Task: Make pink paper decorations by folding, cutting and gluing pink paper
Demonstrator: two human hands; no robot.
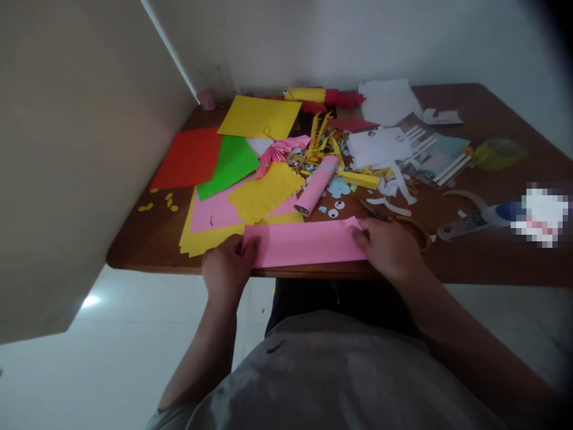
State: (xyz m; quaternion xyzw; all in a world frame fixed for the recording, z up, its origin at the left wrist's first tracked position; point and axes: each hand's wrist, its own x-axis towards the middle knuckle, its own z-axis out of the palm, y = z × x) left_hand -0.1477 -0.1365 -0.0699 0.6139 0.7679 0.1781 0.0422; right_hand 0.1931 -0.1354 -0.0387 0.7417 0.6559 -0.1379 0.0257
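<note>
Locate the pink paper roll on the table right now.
Head view: the pink paper roll lies near the middle of the table, just right of the fringed yellow paper and beyond the pink sheet at the near edge.

Near strip [304,243] pink. Far sheet [261,116] yellow, left sheet [190,156] red, next sheet [230,162] green. Tube [317,185] pink. Right scraps [380,146] white. Surface [483,257] brown.
</note>
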